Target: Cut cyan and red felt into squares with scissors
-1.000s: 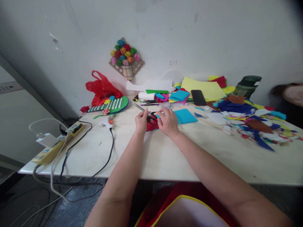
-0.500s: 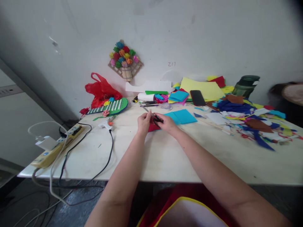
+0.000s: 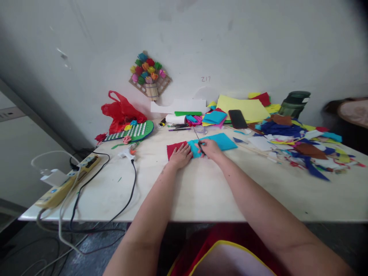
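Observation:
My left hand (image 3: 181,156) lies flat with its fingers stretched out, over the seam between a red sheet (image 3: 174,148) and a blue sheet (image 3: 223,141), both soft like crepe paper or felt. In my right hand (image 3: 210,148) is a pair of scissors (image 3: 200,145), dark-handled, with the narrow blades pointing away from me above the blue sheet. The blades look closed. Behind the sheets, pens (image 3: 179,129) lie beside a white roll (image 3: 176,119).
At left are a glue gun (image 3: 127,153), its cord, and a power strip (image 3: 68,182). A red bag (image 3: 122,111) and a green decorated board (image 3: 138,131) stand behind. At right are a phone (image 3: 237,119), colourful scraps (image 3: 310,151) and a green bottle (image 3: 294,104).
My left hand has left the scissors and spread flat on the sheets. The right hand has carried the scissors rightward over the blue sheet, and the red sheet shows more fully.

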Motion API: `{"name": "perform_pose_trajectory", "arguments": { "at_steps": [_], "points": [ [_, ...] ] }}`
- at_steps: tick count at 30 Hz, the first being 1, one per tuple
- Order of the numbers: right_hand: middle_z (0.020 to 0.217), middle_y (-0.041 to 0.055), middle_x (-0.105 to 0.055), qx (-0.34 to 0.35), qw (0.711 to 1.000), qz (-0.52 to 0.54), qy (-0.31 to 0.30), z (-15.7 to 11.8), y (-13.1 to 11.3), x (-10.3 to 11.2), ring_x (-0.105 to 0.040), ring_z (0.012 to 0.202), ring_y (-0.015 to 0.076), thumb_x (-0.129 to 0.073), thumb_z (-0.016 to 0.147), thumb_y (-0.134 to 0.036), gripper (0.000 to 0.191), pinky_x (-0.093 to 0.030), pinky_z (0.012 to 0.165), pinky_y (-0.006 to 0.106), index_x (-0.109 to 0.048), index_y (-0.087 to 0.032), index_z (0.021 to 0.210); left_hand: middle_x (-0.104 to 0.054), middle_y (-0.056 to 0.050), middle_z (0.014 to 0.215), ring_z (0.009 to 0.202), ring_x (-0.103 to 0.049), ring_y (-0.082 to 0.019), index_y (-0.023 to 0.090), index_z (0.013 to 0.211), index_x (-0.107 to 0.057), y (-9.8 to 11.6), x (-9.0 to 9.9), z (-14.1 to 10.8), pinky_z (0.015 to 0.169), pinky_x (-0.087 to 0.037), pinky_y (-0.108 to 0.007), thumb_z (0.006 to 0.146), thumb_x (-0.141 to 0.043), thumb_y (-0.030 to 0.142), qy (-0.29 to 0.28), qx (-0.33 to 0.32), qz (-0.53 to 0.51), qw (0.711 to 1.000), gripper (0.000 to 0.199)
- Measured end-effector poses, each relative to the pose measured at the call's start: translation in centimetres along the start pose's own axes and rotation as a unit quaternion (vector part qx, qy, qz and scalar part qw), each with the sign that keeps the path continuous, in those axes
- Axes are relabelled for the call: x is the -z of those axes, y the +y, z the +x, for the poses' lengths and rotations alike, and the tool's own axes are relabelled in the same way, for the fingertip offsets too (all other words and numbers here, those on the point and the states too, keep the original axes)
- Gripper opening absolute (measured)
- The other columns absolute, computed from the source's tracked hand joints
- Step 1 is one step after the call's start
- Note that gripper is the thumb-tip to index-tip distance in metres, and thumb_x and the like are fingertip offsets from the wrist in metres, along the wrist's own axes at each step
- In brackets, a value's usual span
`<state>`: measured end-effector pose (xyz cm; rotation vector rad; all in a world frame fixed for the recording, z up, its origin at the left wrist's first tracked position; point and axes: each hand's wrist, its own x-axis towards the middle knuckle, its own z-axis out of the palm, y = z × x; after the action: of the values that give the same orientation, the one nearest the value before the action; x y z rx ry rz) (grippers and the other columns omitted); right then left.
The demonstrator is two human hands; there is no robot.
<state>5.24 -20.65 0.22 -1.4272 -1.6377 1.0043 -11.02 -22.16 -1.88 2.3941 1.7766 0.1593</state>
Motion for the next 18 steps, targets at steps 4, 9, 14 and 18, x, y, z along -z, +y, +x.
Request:
{"name": "perform_pose_trajectory", "arguments": {
  "at_steps": [4,9,14,18],
  "points": [
    [0.068,0.0026,-0.067,-0.018,0.999,-0.037,0.009,0.2,0.2,0.2,-0.058,0.042,0.0108,-0.063,0.071,-0.046,0.039,-0.034,0.032,0.017,-0.061,-0.018,0.098,-0.013,0.001,0.15,0.138,-0.007,-0.018,0.02,0.142,-0.022,0.3,0.3,-0.3,0.11,-0.008,-0.046,0.088,-0.013,0.051,-0.01,-0.002,0.025,1.0,0.063],
    [0.069,0.0026,-0.069,0.021,0.978,-0.187,0.088,0.5,0.7,1.0,-0.06,0.045,0.0114,-0.058,0.075,-0.047,0.034,-0.04,0.046,0.02,-0.064,-0.02,0.095,-0.013,0.001,0.15,0.138,-0.007,-0.019,0.021,0.142,-0.022,0.6,0.5,-0.4,0.11,-0.009,-0.046,0.087,-0.013,0.053,-0.008,0.005,0.031,0.999,0.065],
    [0.074,0.0029,-0.07,-0.018,0.973,-0.209,0.099,0.5,0.9,1.5,-0.062,0.049,0.0131,-0.05,0.08,-0.047,0.035,-0.041,0.053,0.022,-0.063,-0.021,0.1,-0.014,0.002,0.15,0.138,-0.008,-0.019,0.02,0.142,-0.023,0.8,0.4,-0.4,0.11,-0.01,-0.045,0.088,-0.011,0.051,-0.002,0.009,0.039,0.999,0.064],
    [0.083,0.0066,-0.07,-0.003,0.962,-0.235,0.142,0.8,1.3,1.9,-0.065,0.068,0.0168,-0.05,0.08,-0.047,0.036,-0.042,0.058,0.022,-0.064,-0.02,0.101,-0.015,0.002,0.15,0.138,-0.009,-0.018,0.021,0.142,-0.024,0.8,0.4,-0.5,0.11,-0.01,-0.045,0.088,-0.011,0.051,0.003,0.011,0.042,0.999,0.063]
  ]
}}
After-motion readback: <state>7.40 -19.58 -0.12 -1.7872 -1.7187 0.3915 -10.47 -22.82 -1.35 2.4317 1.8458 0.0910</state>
